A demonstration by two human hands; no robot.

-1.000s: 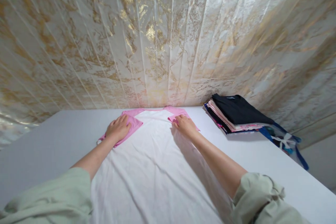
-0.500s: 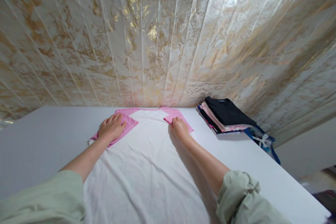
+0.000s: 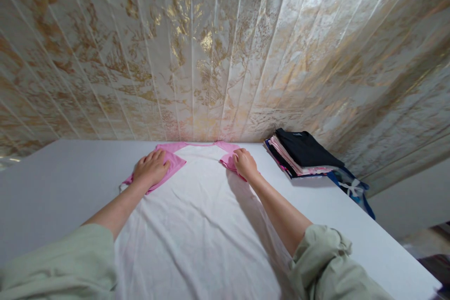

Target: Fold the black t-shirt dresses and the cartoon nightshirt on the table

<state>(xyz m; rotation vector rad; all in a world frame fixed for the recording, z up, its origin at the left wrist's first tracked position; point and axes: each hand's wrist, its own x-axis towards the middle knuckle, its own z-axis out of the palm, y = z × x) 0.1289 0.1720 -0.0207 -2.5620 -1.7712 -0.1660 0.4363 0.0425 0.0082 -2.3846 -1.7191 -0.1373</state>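
Observation:
A white T-shirt (image 3: 200,215) with pink sleeves and a pink neckline lies spread on the white table, neckline towards the curtain and soft creases down its front. My left hand (image 3: 151,168) rests flat, palm down, on the left pink sleeve (image 3: 174,164), which is folded inward over the shirt. On the other side, my right hand (image 3: 246,164) has its fingers curled on the right pink sleeve (image 3: 228,161). That sleeve is bunched beside the fingers, and its outer part is hidden under the hand.
A stack of folded clothes (image 3: 302,154), black on top, lies at the table's right edge. Blue fabric with a white tie (image 3: 351,190) hangs over that edge. A gold-patterned curtain (image 3: 197,56) rises behind the white table (image 3: 87,164).
My right hand has shifted slightly up and to the right, and the right sleeve is now more bunched under it. My left hand stays on the left sleeve.

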